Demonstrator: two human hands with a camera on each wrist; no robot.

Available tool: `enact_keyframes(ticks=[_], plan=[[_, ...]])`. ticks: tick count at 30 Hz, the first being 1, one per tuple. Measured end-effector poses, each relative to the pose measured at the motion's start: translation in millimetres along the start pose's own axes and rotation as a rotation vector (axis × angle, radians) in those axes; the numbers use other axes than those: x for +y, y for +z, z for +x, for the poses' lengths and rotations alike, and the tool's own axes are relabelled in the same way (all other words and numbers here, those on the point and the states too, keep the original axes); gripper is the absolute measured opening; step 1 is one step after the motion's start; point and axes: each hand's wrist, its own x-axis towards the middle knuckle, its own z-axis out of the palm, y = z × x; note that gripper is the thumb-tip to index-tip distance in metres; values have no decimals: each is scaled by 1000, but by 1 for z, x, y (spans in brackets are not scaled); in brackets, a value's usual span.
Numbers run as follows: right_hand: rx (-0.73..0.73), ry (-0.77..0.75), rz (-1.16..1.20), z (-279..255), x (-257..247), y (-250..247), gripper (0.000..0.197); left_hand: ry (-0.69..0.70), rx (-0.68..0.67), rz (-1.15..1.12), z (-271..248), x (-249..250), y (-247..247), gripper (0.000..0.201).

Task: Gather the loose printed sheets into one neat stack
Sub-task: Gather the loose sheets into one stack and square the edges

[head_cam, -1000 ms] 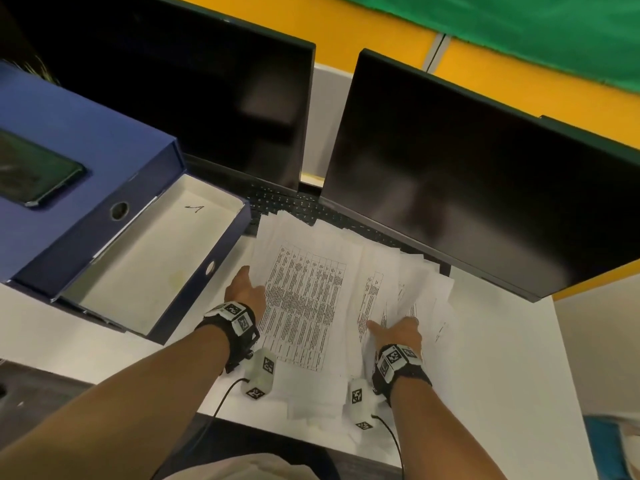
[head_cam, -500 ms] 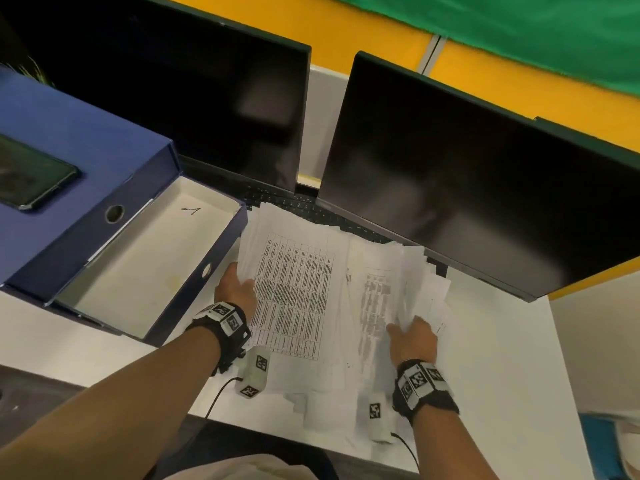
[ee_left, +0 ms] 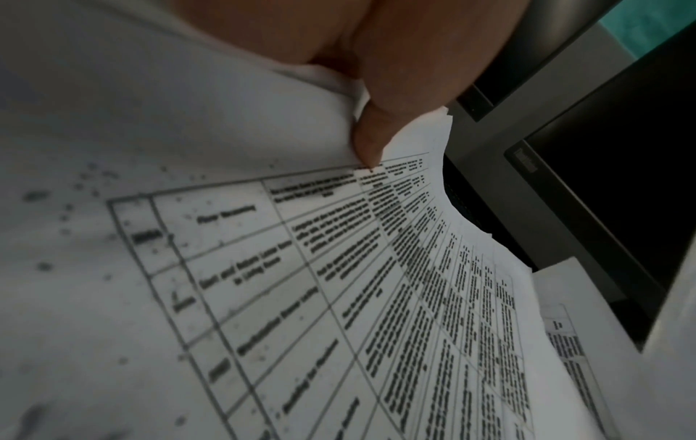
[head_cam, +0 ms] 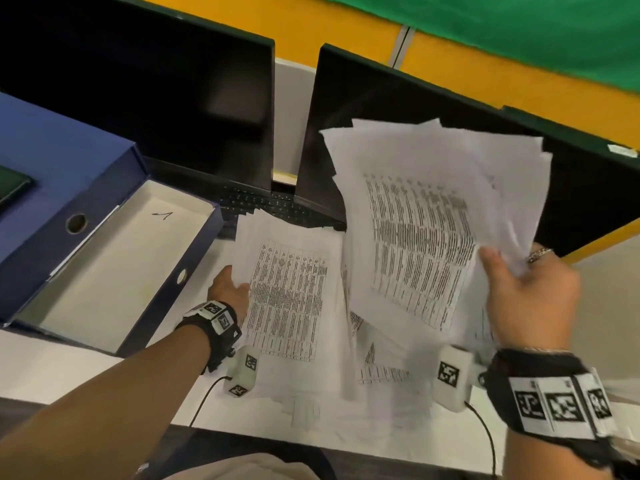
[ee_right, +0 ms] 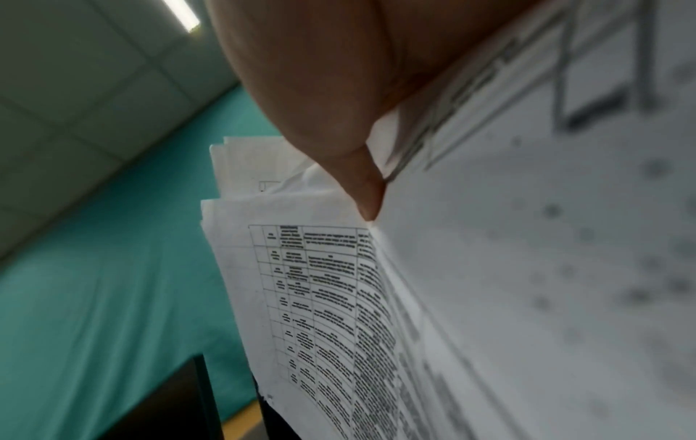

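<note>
My right hand (head_cam: 519,289) grips a fanned bundle of printed sheets (head_cam: 433,220) by its right edge and holds it tilted up in front of the right monitor; the right wrist view shows the thumb (ee_right: 361,178) pinching the sheets (ee_right: 339,297). More printed sheets (head_cam: 294,299) lie in a loose pile on the white desk (head_cam: 69,362). My left hand (head_cam: 228,289) holds the pile's left edge, and in the left wrist view a finger (ee_left: 376,134) is tucked between lifted sheets (ee_left: 339,282).
An open blue box file (head_cam: 104,254) stands left of the pile, with a dark phone (head_cam: 10,188) on its lid. Two black monitors (head_cam: 156,98) (head_cam: 588,188) rise behind, with a keyboard (head_cam: 273,206) under them. Cables run off the desk's front edge.
My right hand has taken a bundle of sheets from the pile's right side and lifted it high off the desk. The left hand has stayed at the pile's left edge.
</note>
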Motion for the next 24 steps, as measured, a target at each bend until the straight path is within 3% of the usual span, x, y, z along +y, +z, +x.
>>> enact_keyframes(ticks=[4,7,9,11,14,16,19,21,24], plan=[[-59,92,133,5,-6,10,24,104,-111,24,-11,6,10,43],[-109,184,182,1,-4,23,12,149,-232,49,-14,4,13,46],[-130,245,174,0,0,33,17,149,-309,32,-10,3,13,41],[-184,314,189,-3,8,49,22,53,-327,-96,-5,2,9,46],[-382,394,100,-13,33,82,18,-229,-344,-468,2,4,5,76],[-538,462,-53,-26,59,109,21,-286,-428,-537,3,9,3,83],[-682,563,-169,-56,85,145,62,-232,-452,-277,-1,12,9,92],[-763,533,-188,-73,89,164,67,-152,-438,-57,-4,14,14,97],[-784,461,-256,-85,92,182,68,49,-315,202,-4,11,18,65]])
